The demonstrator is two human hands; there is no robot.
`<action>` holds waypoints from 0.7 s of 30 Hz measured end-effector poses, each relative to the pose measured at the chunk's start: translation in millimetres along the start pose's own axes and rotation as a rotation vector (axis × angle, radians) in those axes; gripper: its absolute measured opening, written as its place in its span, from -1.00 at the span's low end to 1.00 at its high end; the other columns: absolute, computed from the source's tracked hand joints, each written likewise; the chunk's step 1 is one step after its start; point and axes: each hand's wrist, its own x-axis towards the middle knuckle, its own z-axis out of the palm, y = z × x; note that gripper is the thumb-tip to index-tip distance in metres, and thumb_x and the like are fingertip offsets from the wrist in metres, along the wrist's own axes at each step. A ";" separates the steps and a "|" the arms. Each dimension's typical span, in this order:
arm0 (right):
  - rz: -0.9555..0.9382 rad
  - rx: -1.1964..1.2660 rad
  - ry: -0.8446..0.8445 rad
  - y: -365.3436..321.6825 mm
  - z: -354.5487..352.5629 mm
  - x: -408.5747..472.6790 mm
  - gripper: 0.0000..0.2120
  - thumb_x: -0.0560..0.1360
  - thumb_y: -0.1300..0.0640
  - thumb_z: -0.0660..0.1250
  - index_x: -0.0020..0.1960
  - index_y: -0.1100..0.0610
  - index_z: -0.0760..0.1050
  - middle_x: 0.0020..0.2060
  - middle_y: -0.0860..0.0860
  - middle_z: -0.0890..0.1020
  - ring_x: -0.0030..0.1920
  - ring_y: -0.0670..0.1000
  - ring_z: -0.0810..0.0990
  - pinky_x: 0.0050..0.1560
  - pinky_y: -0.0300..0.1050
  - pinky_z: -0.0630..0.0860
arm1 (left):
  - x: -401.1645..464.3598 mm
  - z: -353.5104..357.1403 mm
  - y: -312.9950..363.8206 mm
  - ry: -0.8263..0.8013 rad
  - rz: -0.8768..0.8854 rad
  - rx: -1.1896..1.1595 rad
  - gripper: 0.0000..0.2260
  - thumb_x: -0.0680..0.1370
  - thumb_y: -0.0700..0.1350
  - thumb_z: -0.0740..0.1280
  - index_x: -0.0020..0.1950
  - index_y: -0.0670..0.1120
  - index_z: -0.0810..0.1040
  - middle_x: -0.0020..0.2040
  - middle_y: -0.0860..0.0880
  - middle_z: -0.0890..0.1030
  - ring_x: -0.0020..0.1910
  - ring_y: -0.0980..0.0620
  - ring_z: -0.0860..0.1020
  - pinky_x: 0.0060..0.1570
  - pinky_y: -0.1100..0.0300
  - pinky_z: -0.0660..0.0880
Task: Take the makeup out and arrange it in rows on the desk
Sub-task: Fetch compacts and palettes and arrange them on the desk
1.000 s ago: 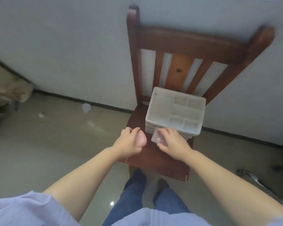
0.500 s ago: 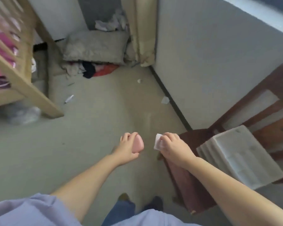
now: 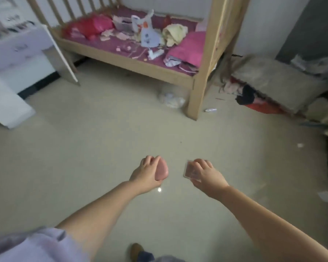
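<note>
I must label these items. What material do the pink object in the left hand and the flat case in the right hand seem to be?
Pink object: probably soft sponge or foam, matte, rounded, no shine. Flat case: likely clear hard plastic with a glossy edge and pinkish content inside.

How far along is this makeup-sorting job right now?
Two items are already out and in hand: the left hand holds a pink sponge, and the right hand holds a small clear flat case. Both hang over bare floor. The white furniture at far left is too blurred to show any rows. Setting these items down in rows is not yet done.
</note>
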 end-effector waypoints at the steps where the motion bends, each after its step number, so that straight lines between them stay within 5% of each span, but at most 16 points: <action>1: -0.037 -0.002 -0.006 -27.3 1.8 23.3 -0.52 0.51 -0.01 0.25 0.38 0.05 0.25 0.35 -0.01 0.32 0.36 0.05 0.26 0.18 -0.13 0.38 | -5.2 -13.9 -31.2 0.020 -0.037 -0.005 -0.32 0.37 0.03 0.38 0.41 0.06 0.12 0.28 -0.01 0.24 0.30 -0.04 0.26 0.08 0.06 0.47; 10: -0.338 -0.066 -0.069 -223.7 10.1 188.6 -0.53 0.52 -0.02 0.24 0.38 0.07 0.25 0.36 -0.01 0.32 0.38 0.04 0.25 0.26 -0.12 0.34 | -45.4 -105.1 -240.4 0.180 -0.341 -0.091 -0.35 0.38 0.03 0.37 0.40 0.06 0.16 0.25 -0.01 0.27 0.27 -0.02 0.28 0.02 0.08 0.47; 21: -0.603 -0.168 -0.131 -342.4 13.4 419.4 -0.56 0.51 -0.02 0.25 0.35 0.07 0.29 0.36 -0.01 0.33 0.36 0.05 0.28 0.24 -0.11 0.38 | 40.9 -181.3 -412.9 0.290 -0.527 -0.112 -0.30 0.41 0.02 0.36 0.47 0.00 0.12 0.32 -0.03 0.27 0.30 -0.03 0.29 0.12 0.07 0.48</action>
